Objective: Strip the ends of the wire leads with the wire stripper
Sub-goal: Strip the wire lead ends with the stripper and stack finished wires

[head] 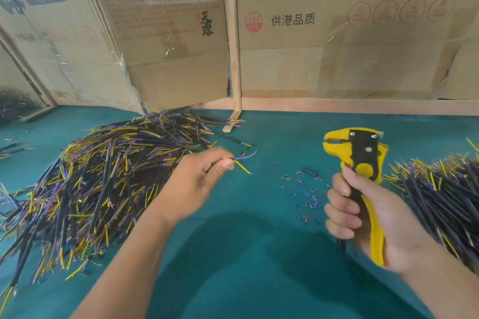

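Before boxes (337, 21) printed "供港品质", left hand (197, 176) pinching wire (242, 166), right hand (363, 215) gripping stripper (363, 158)

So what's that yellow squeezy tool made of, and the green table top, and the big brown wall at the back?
The wire stripper looks like matte yellow plastic, with a black middle part held by shiny screws, probably metal. The table top looks like soft green felt or cloth: dull, no shine. The wall is brown cardboard boxes with printed writing, creases and clear tape.
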